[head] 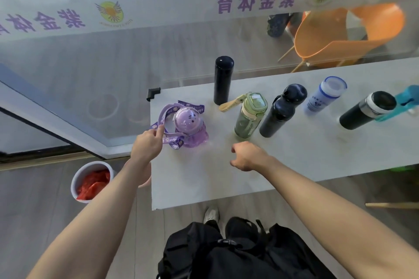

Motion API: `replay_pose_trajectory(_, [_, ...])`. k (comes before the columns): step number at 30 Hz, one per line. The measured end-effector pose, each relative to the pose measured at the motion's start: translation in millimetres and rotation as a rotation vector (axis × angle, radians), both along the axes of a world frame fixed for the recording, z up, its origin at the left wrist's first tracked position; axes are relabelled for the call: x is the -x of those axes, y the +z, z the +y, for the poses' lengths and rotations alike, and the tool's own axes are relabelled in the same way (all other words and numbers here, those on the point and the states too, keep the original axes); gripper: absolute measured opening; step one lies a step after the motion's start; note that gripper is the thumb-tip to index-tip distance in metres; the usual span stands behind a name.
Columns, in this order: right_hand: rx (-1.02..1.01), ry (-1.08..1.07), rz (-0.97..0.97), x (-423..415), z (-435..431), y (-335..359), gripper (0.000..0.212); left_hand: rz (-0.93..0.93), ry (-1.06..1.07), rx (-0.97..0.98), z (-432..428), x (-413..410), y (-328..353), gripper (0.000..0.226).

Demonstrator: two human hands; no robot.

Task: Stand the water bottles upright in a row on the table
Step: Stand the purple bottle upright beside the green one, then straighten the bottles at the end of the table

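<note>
Several bottles stand upright on the grey table (204, 183). A purple bottle (189, 125) with a domed lid stands at the left end, its purple strap (169, 111) looped around it. My left hand (148, 142) pinches that strap at the table's left edge. Behind stands a tall black flask (223, 80). To the right come a green bottle (249, 115), a dark navy bottle (281, 111), a white-and-blue bottle (324, 95) and a black-and-white flask (367, 110). My right hand (248, 156) hovers over the table in front of the green bottle, fingers loosely curled, holding nothing.
A teal object (405, 102) lies at the table's right edge. A glass partition with purple lettering rises behind the table, an orange chair (344, 34) beyond it. On the floor sit a white bin with red contents (93, 181) and a black backpack (238, 253).
</note>
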State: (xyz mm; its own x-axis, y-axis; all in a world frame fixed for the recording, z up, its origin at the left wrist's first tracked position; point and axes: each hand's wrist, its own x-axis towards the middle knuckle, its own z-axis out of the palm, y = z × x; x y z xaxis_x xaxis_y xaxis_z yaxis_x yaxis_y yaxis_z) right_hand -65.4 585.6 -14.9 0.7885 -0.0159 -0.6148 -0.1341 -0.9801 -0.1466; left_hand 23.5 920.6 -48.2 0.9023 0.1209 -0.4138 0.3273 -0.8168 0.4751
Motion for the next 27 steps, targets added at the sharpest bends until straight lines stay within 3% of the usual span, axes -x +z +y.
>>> replay_pose_trajectory(7, [-0.097, 0.017, -0.123, 18, -55, 25, 0.052, 0.077, -0.327, -0.207, -61, 70, 62, 0.032])
replay_pose_trajectory(20, [-0.084, -0.287, -0.324, 152, -312, 66, 0.051, 0.0, -0.846, -0.22, -379, 125, 99, 0.04])
replay_pose_trajectory(27, [-0.009, -0.434, -0.362, 166, -442, 80, 0.051, -0.092, -0.966, -0.182, -522, 101, 123, 0.037])
